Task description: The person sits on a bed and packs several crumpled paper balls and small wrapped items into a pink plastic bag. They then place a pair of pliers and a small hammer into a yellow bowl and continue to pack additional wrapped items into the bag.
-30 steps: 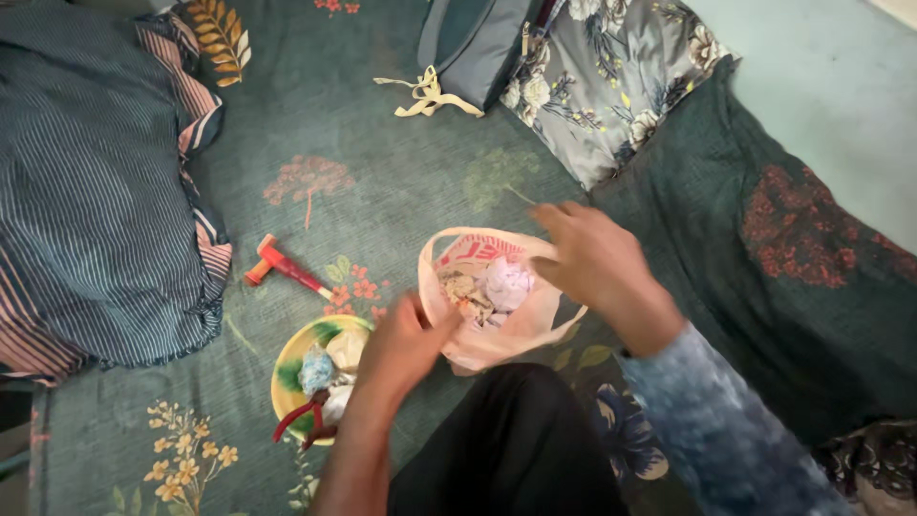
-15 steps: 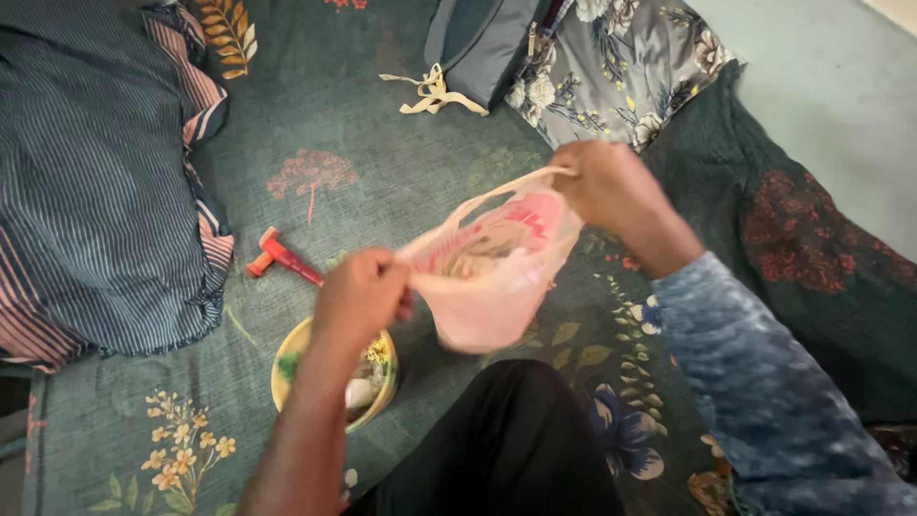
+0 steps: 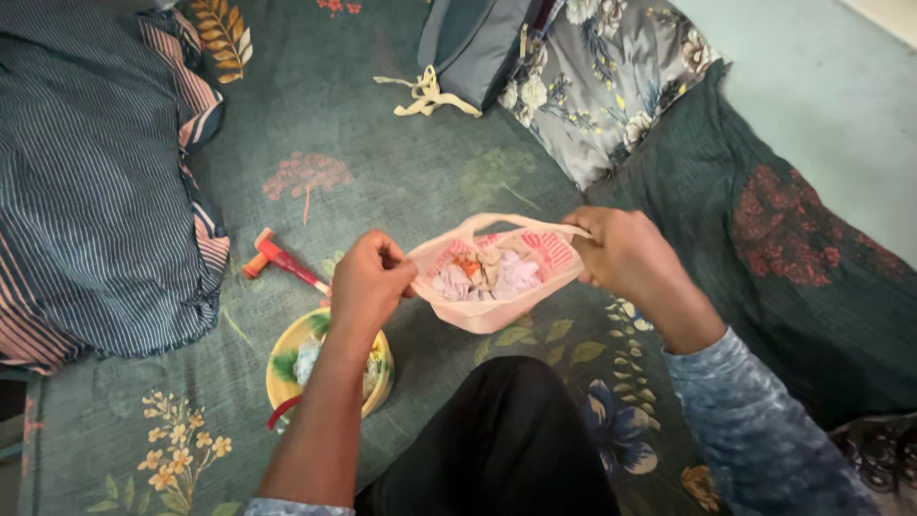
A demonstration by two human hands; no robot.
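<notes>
left hand (image 3: pixel 368 282): mine, pinched shut on the left edge of the pink plastic bag (image 3: pixel 497 277), centre of frame.
right hand (image 3: pixel 626 256): mine, closed on the bag's right handle loop, pulling the mouth wide.
bag: held just off the bedspread (image 3: pixel 401 162), mouth up and open; crumpled scraps (image 3: pixel 487 272) inside, pale lilac, white and orange. Can't tell what they are.
progress: my read is the bag is partly loaded and not closed. More bits sit in the yellow bowl (image 3: pixel 287 368) at lower left, under my left forearm, so that lot is left.
bowl: holds wadded pale pieces plus something red at its lower rim; half hidden by my arm.
nearby: small red and orange tool (image 3: pixel 279 260) left of the bag, lying flat on the bedspread.
further out: striped blanket (image 3: pixel 91 182) at far left, floral pillow (image 3: pixel 611 81) and grey bag (image 3: pixel 478 43) at top.
in the way: my black-clad knee (image 3: pixel 506 440) right below the bag; nothing else crowds it.
</notes>
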